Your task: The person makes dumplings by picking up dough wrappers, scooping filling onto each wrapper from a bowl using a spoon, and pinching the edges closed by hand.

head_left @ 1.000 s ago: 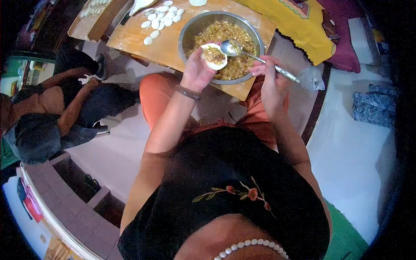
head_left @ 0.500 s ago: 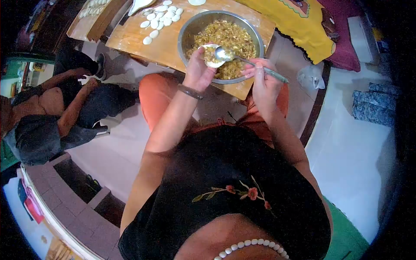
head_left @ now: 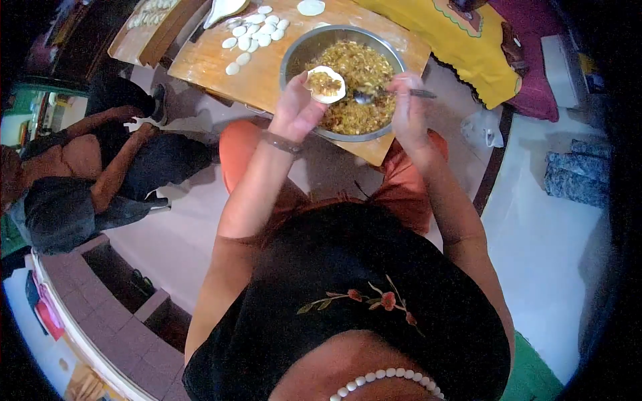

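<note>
My left hand (head_left: 299, 110) holds a round white dumpling wrapper (head_left: 340, 85) at the near left rim of a metal bowl (head_left: 291, 56). A mound of chopped filling (head_left: 324, 83) lies in the middle of the wrapper. The bowl contains much more of this yellowish-brown chopped filling (head_left: 351, 57). My right hand (head_left: 409, 113), somewhat blurred, is closed round the handle of a spoon (head_left: 362, 98) at the bowl's right side. The spoon's head rests in or against the filling in the bowl.
Several small dough discs (head_left: 254, 35) lie on the wooden table (head_left: 207, 63), with a flat wrapper (head_left: 311, 7) farther back. A tray of dumplings (head_left: 150, 13) stands at the far left. Another person (head_left: 73, 160) sits on the left. A plastic bag (head_left: 483, 128) is on the right.
The spoon has left the wrapper and moved right and down into the bowl. The wrapper now carries a visible mound of filling, and my left hand has shifted slightly left.
</note>
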Tool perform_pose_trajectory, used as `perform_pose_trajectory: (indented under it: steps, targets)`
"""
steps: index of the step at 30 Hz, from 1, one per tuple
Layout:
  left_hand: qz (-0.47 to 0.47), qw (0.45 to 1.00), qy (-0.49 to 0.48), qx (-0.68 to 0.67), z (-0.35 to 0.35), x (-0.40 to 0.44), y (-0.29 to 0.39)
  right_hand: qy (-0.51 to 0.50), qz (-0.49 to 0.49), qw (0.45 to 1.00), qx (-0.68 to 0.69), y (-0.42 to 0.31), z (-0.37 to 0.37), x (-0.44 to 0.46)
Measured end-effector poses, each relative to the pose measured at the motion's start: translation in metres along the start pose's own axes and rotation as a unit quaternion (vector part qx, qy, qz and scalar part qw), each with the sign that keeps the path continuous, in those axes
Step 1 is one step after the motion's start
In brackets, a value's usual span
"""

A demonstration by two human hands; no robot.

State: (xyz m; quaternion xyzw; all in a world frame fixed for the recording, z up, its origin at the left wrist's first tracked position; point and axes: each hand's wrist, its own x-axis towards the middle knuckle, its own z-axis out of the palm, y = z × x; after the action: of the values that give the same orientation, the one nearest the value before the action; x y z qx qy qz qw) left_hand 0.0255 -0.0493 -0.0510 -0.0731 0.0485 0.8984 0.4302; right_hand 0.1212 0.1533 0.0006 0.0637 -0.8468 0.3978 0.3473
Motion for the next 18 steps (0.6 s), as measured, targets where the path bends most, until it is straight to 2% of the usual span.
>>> perform_pose_trajectory:
  steps: [1,2,4,5,6,8,9,12,16,18]
  targets:
    - [0.027,0.998,0.04,0.039,0.023,-0.008,-0.003,-0.02,-0.018,1.0,0.004,0.001,0.007,0.002]
    - [0.054,0.992,0.079,0.077,0.037,-0.012,-0.003,-0.03,-0.008,0.996,0.08,0.004,0.018,0.001]
    - [-0.001,1.0,-0.01,0.018,0.028,-0.011,0.011,-0.054,0.012,0.971,0.232,0.008,0.038,0.002]
    - [-0.035,0.997,-0.07,-0.011,0.023,-0.012,0.019,-0.079,-0.061,0.988,0.117,0.012,0.038,0.006]
    - [-0.07,0.988,-0.129,-0.041,0.022,-0.014,0.024,-0.074,-0.119,0.986,0.092,0.008,0.042,0.013]
    - [-0.032,0.997,-0.077,-0.011,0.019,-0.015,0.028,-0.061,-0.227,0.971,0.041,-0.003,0.05,0.019]
    - [-0.019,0.998,-0.06,-0.008,0.023,-0.016,0.026,-0.095,-0.21,0.973,0.009,-0.007,0.048,0.016]
    - [-0.004,0.999,-0.042,0.03,0.04,-0.025,0.019,-0.134,-0.269,0.951,-0.069,-0.006,0.049,0.018]
    - [-0.017,0.996,-0.069,0.055,0.04,-0.026,0.015,-0.124,-0.301,0.943,-0.069,-0.01,0.047,0.023]
    - [0.003,0.996,-0.035,0.085,0.039,-0.025,0.012,-0.129,-0.29,0.947,-0.06,-0.013,0.046,0.023]
